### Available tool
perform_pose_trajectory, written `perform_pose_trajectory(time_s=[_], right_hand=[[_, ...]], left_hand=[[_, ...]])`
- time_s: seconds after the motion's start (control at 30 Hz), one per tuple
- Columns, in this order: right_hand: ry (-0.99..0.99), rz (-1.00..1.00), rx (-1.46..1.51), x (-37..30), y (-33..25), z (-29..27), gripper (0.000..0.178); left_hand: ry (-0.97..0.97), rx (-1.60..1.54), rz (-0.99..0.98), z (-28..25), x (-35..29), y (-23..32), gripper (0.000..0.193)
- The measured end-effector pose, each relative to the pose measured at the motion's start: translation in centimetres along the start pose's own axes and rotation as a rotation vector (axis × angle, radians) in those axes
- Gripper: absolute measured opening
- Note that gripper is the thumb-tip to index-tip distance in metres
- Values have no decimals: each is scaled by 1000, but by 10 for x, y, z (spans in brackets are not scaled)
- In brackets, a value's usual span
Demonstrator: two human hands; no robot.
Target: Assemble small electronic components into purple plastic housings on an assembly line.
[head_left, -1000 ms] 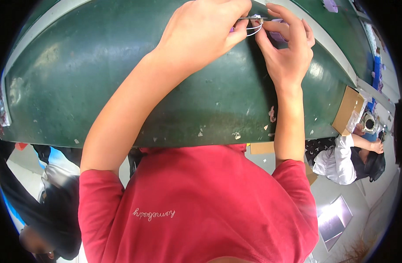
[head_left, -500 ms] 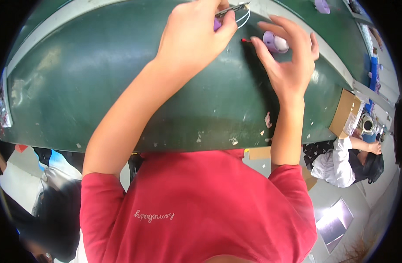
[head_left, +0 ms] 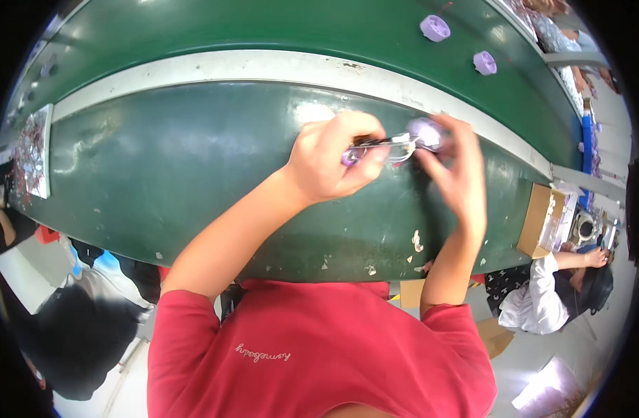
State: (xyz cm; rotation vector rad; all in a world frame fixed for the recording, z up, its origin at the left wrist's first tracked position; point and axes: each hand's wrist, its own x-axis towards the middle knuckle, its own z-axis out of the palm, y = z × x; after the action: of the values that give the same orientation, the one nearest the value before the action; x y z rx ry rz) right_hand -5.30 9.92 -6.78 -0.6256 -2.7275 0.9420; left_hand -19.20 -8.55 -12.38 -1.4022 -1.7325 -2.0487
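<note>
My left hand (head_left: 333,157) is closed over the green work surface (head_left: 187,153). It grips a small purple part (head_left: 351,157) and a thin dark strip-like piece (head_left: 372,142), whose exact kind I cannot make out. Pale thin wires (head_left: 401,141) loop out from that piece toward the right. My right hand (head_left: 460,157) holds a rounded light-purple part (head_left: 425,132) with a whitish dome between thumb and fingers. A bit of red wire (head_left: 397,164) shows just below it. The two held items almost meet, and motion blurs where they do.
Past a pale rail (head_left: 194,67) runs a green belt (head_left: 277,31) carrying a purple round part (head_left: 435,28) and another purple part (head_left: 484,63). At right stands a cardboard box (head_left: 540,219), near a seated person (head_left: 542,299). A white-edged tray (head_left: 39,153) lies at left.
The view has tilted, so more of the far belt shows. My hands have come closer together, bringing the right hand's purple part up to the wires at my left hand.
</note>
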Motion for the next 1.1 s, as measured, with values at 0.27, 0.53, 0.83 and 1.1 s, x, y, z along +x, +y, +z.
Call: perform_pose_trajectory(time_s=[0.27,0.53,0.83,1.1], right_hand=[[90,-202,786,0,-15,37,31],[-27,-238,1270,-8,-30,38,21],[56,-396,1175,-13,-31,43,27],[6,-514,1077,-10,-24,42,38]], left_hand=[[-74,-639,-492,7,2,21,15],[-280,-602,-443,16,-13,18,22],[-225,-333,-154,20,-28,-4,36],[-343,-363,-106,17,-20,-10,34]])
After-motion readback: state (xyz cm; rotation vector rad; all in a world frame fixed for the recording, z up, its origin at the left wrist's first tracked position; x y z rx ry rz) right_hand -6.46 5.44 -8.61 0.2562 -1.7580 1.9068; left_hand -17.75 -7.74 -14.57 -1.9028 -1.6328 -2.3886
